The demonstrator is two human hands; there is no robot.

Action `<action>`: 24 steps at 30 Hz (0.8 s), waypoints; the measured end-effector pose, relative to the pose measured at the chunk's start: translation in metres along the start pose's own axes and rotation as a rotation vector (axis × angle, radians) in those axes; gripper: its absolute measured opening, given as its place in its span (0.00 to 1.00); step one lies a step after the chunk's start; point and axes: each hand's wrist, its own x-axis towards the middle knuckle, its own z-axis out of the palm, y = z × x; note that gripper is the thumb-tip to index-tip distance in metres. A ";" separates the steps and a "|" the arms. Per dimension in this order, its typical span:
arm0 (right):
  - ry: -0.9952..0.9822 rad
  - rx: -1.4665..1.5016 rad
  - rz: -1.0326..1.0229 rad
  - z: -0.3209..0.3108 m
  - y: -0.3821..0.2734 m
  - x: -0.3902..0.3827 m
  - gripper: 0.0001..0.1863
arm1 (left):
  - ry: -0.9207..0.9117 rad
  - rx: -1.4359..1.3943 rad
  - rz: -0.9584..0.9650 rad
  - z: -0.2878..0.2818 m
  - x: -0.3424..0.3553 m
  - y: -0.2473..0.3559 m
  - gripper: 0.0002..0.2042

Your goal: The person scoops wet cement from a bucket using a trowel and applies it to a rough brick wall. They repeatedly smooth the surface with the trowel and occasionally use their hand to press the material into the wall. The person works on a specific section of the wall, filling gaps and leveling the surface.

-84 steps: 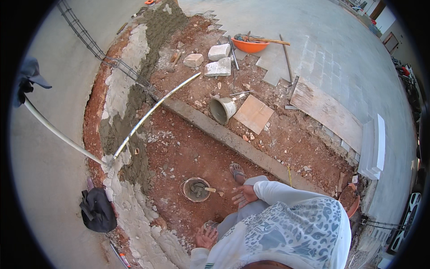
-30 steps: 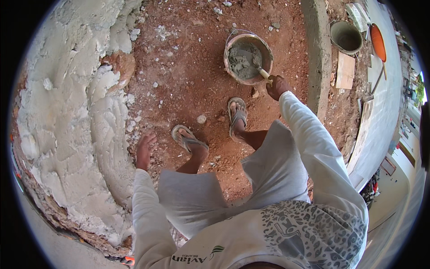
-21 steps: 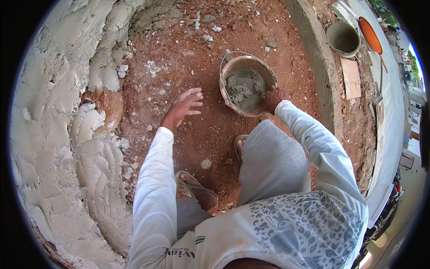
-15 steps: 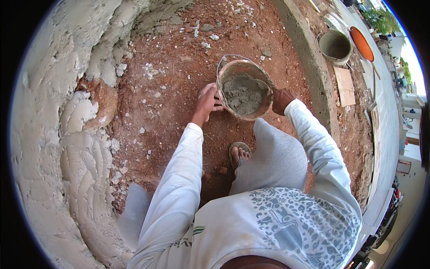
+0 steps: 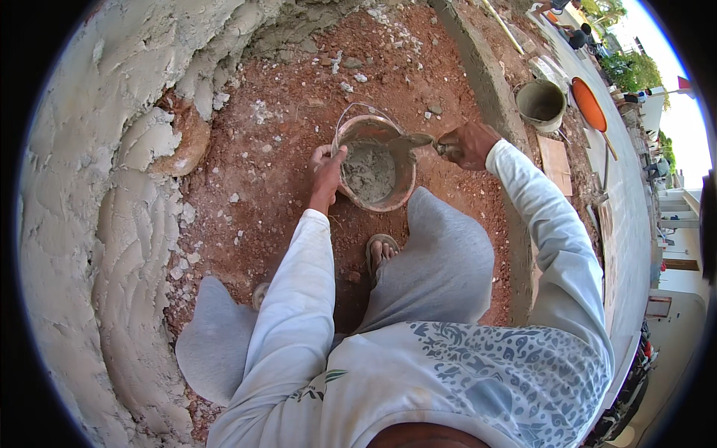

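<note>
A mortar-smeared bucket [image 5: 409,179] with a thin wire handle stands in front of me, its mouth toward me. Grey wet mortar [image 5: 370,173] lies inside it. At the bucket's left side my left hand [image 5: 326,178] is closed on the rim, thumb up over the edge. My right hand [image 5: 472,146] is off to the bucket's right, fingers wrapped round the handle of a trowel [image 5: 416,140]. The mortar-coated trowel blade reaches across the bucket's upper right rim.
A rough mortar-covered wall [image 5: 67,224] runs along the left, with a bare brown stone [image 5: 187,138]. Red soil [image 5: 261,172] with rubble lies underfoot. To the right are a concrete ledge [image 5: 497,97], another bucket [image 5: 541,103], an orange disc-shaped thing [image 5: 588,104] and a board [image 5: 554,164].
My right hand has moved up and away from the bucket's side, and the trowel now shows. The bucket sits farther left in view, with my left hand now gripping its rim.
</note>
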 end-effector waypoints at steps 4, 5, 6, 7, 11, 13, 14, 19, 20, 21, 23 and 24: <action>0.122 0.195 0.067 0.041 0.021 -0.019 0.19 | 0.037 0.103 0.049 -0.052 0.016 0.022 0.18; 0.145 0.179 0.086 0.048 0.015 -0.017 0.19 | 0.042 0.098 0.057 -0.065 0.024 0.024 0.18; 0.118 0.144 0.149 0.056 0.003 -0.013 0.21 | 0.039 0.157 0.078 -0.078 0.031 0.023 0.17; 0.129 0.191 0.175 0.067 0.000 -0.011 0.21 | 0.051 0.193 0.074 -0.078 0.028 0.025 0.17; 0.240 0.341 0.187 0.131 0.001 -0.007 0.24 | 0.047 0.186 0.062 -0.081 0.027 0.029 0.16; 0.220 0.323 0.220 0.146 -0.010 -0.007 0.23 | 0.075 0.225 0.062 -0.088 0.031 0.031 0.16; 0.220 0.378 0.266 0.159 -0.013 -0.010 0.25 | 0.062 0.207 0.060 -0.087 0.032 0.033 0.15; 0.127 0.607 0.342 0.240 -0.009 -0.040 0.27 | -0.130 0.262 0.064 -0.079 0.047 0.008 0.25; 0.231 0.652 0.144 0.207 -0.036 -0.040 0.26 | -0.088 0.228 0.071 -0.089 0.050 -0.001 0.32; 0.114 0.739 0.057 0.191 -0.045 -0.020 0.26 | -0.206 0.096 0.019 -0.095 0.039 0.016 0.34; 0.117 0.626 0.100 0.163 -0.048 -0.001 0.24 | -0.324 -0.137 -0.106 -0.091 0.046 0.005 0.31; 0.122 0.617 0.103 0.148 -0.046 0.008 0.24 | -0.387 -0.167 -0.144 -0.080 0.039 0.012 0.31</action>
